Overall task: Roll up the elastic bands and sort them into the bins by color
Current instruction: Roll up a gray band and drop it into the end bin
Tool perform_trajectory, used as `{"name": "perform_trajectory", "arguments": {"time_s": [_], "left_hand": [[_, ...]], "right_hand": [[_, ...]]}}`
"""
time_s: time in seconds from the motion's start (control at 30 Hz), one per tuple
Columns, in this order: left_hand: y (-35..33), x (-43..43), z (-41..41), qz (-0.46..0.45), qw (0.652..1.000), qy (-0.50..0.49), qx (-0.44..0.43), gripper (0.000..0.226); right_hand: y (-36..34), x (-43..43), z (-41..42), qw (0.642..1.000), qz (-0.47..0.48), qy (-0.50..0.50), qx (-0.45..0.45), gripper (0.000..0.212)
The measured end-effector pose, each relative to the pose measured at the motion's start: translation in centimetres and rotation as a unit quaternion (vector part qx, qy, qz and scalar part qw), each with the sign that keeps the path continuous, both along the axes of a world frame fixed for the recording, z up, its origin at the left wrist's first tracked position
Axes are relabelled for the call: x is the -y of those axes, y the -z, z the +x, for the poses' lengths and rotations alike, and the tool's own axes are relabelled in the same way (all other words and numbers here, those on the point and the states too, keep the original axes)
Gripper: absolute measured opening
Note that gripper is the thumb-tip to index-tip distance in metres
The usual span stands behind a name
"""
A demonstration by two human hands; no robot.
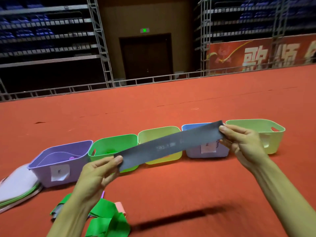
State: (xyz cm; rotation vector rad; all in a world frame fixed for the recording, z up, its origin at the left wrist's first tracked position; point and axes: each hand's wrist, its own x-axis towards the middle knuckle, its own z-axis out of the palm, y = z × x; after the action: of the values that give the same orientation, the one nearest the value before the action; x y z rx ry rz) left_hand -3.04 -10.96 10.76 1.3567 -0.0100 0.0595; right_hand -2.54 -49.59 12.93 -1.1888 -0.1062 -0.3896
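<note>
Five bins stand in a row on the red floor, and above them I hold a dark grey band stretched flat in the air. My left hand pinches its lower end between thumb and fingers, and my right hand pinches the upper end. Loose green bands lie on the floor by my left arm.

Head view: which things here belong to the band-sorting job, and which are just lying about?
Job: grey band pinched between left hand and right hand; purple bin, green bin, yellow bin, blue-rimmed bin, pale green bin; loose green bands, pink band on the carpet.

Lying about: pale flat stack at far left, unclear what; red banner; scaffolding; door.
</note>
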Motion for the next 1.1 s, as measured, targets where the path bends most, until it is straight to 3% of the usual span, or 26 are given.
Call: {"name": "perform_trajectory", "arguments": {"time_s": [0.1, 0.17, 0.23, 0.3, 0.37, 0.43, 0.5, 0.63, 0.83, 0.93, 1.1], "left_hand": [[1.3, -0.5, -0.7, 0.189, 0.981, -0.024, 0.023, 0.028], [1.9, -0.4, -1.5, 0.356, 0.934, 0.027, 0.025, 0.051], [2.2, 0.9, -2.5, 0.41, 0.907, 0.093, 0.028, 0.072], [1.4, 3.3, -2.8, 0.396, 0.909, 0.059, 0.113, 0.081], [-0.5, 6.3, -2.8, 0.292, 0.932, 0.027, 0.212, 0.057], [-2.6, 8.5, -2.6, 0.2, 0.946, 0.024, 0.252, 0.029], [-3.5, 9.5, -1.9, 0.154, 0.955, 0.018, 0.255, 0.015], [-4.9, 10.4, -0.7, 0.109, 0.961, 0.03, 0.254, 0.015], [-5.6, 11.0, 0.4, 0.076, 0.966, 0.008, 0.249, 0.013], [-5.8, 10.9, 0.6, 0.042, 0.975, 0.027, 0.215, 0.013], [-6.5, 10.3, 0.6, 0.0, 0.98, 0.081, 0.181, 0.027]], "right_hand": [[-1.2, -0.9, -0.6, 0.994, -0.084, -0.001, 0.068, 0.018], [-2.7, -2.0, -0.8, 0.975, -0.193, 0.005, 0.106, 0.016], [-4.3, -4.3, -0.6, 0.946, -0.285, -0.032, 0.149, 0.014], [-5.5, -6.8, -0.4, 0.909, -0.359, -0.094, 0.188, 0.013], [-6.1, -8.6, 0.0, 0.881, -0.405, -0.124, 0.211, 0.013], [-6.4, -9.6, 0.2, 0.873, -0.414, -0.126, 0.224, 0.012], [-6.4, -9.9, 0.3, 0.878, -0.398, -0.11, 0.243, 0.012], [-6.1, -9.4, 0.7, 0.909, -0.327, -0.076, 0.248, 0.012], [-5.2, -8.7, 1.3, 0.956, -0.224, -0.121, 0.146, 0.019], [-4.8, -9.5, 1.7, 0.961, -0.21, -0.095, 0.152, 0.016], [-4.4, -10.9, 1.9, 0.945, -0.224, -0.039, 0.234, 0.028]]}}
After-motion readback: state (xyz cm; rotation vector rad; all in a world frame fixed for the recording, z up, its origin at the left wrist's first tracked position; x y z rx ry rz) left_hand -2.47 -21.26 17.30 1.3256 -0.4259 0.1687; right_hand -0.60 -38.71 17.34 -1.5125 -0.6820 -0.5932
